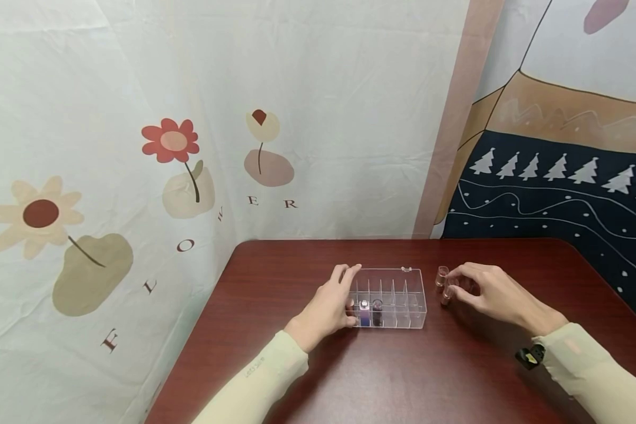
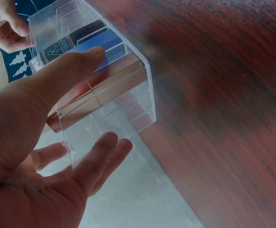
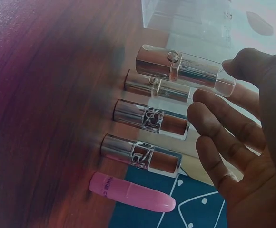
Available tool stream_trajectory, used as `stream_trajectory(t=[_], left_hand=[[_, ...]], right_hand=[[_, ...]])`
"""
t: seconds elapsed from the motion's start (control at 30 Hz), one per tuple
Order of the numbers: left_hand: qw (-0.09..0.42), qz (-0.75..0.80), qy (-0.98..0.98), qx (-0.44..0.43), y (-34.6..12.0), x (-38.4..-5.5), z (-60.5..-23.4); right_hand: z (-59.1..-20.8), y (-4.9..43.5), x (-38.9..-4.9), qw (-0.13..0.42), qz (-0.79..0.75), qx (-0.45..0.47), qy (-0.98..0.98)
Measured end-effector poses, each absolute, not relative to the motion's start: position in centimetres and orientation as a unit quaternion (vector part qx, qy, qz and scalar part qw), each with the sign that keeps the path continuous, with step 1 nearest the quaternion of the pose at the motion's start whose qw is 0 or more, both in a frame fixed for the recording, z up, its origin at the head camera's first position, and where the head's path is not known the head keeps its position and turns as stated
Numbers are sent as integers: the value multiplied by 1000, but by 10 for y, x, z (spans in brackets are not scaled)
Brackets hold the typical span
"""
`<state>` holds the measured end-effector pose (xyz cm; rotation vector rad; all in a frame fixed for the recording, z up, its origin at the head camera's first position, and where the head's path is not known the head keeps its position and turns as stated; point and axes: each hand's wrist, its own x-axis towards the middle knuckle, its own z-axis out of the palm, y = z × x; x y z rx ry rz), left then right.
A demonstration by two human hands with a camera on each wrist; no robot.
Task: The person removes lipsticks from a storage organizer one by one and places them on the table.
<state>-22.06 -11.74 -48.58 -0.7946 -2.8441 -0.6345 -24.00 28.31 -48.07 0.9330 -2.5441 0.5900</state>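
Lipstick tube (image 3: 185, 70), clear-capped with a metallic base, sat pinched between the thumb and fingers (image 3: 209, 116) of the right hand (image 1: 490, 292), standing among four other tubes (image 3: 150, 118) at 3 o'clock of the clear organizer box (image 1: 389, 297). Its long axis stood upright off the tabletop (image 1: 403, 365), cap end up. Likely light, rigid and slick, it seemed best gripped round the barrel. The left hand (image 1: 328, 306) braced the box's 9 o'clock end, fingers straight and spread.

Left hand (image 1: 325, 309) steadying clear organizer box (image 1: 397, 282), right hand (image 1: 490, 291) touching lipstick tubes (image 1: 445, 285)
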Motion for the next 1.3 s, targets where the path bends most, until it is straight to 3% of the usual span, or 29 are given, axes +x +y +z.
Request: stream_trajectory(t=[1.3], left_hand=[[58,-204,-942,-259,-117,-220,-485]], right_hand=[[-485,282,-240,152,198,312,-917]])
